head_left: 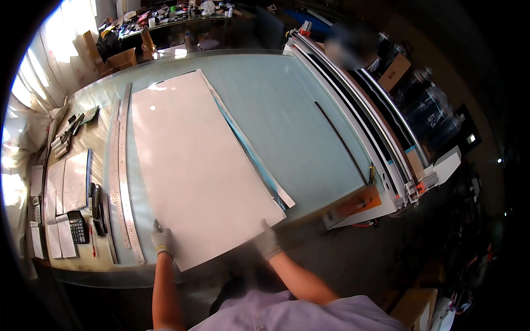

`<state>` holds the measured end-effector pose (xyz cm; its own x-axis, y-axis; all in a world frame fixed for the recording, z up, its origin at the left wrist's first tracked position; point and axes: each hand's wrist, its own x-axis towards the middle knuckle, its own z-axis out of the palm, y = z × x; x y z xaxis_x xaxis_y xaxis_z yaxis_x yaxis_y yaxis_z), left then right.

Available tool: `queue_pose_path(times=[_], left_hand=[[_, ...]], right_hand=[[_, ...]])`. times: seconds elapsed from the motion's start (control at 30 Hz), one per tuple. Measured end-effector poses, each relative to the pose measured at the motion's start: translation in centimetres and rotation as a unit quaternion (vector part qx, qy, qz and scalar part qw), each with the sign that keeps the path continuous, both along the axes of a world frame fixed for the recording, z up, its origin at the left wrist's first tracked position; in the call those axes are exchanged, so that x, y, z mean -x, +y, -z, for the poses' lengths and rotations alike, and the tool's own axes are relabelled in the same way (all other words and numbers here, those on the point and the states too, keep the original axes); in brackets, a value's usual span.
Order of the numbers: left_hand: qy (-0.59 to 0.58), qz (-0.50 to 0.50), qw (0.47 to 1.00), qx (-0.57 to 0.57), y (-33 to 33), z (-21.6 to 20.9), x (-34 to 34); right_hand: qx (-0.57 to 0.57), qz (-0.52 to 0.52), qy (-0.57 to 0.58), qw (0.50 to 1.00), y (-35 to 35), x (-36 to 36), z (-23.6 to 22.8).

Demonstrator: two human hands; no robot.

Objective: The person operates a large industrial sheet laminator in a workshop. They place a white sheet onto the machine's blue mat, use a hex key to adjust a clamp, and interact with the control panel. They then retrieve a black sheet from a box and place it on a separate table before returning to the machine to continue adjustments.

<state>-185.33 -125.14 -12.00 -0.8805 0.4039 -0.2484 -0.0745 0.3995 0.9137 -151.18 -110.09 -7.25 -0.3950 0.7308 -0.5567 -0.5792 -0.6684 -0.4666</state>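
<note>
A large white sheet [193, 165] lies lengthwise over the table, its near end reaching past the table's front edge. My left hand [162, 240], in a pale knitted glove, holds the sheet's left edge close to the near corner. On the near edge, toward the right corner, my gloved right hand [269, 243] grips the same sheet, slightly blurred. Fingers below the sheet are hidden. Along its right side, a narrow blue strip [251, 151] and a white margin of something underneath show.
Long metal rulers [125, 176] lie left of the sheet, beside a calculator [78, 227] and papers [75, 181]. A dark thin strip [339, 138] rests on the pale green table [287, 94]. A roller machine [359, 105] spans the right side. A cluttered desk [182, 22] stands behind.
</note>
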Motion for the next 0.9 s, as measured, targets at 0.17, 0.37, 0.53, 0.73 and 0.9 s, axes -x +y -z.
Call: queue_pose_path(times=[0.17,0.37,0.53,0.73,0.9], left_hand=[[-0.039,0.114,0.992,0.048,1.8,-4.6,-7.1],[-0.164,0.306,0.938,0.009,0.5,-3.9,-15.3],[-0.37,0.475,0.796,0.053,-1.9,-1.3,-22.7],[-0.095,0.338,0.936,-0.006,4.7,-5.5,-22.1],[0.355,0.173,0.894,0.212,14.8,-7.6,-11.6]], right_hand=[[-0.126,0.098,-0.332,0.93,5.2,-0.7,2.5],[-0.217,0.125,-0.269,0.93,10.0,-16.8,-1.9],[-0.251,0.085,-0.38,0.886,7.8,-34.4,-9.0],[-0.226,0.105,-0.465,0.85,-0.6,-51.7,-13.7],[-0.201,0.151,-0.491,0.834,-4.2,-56.6,-13.8]])
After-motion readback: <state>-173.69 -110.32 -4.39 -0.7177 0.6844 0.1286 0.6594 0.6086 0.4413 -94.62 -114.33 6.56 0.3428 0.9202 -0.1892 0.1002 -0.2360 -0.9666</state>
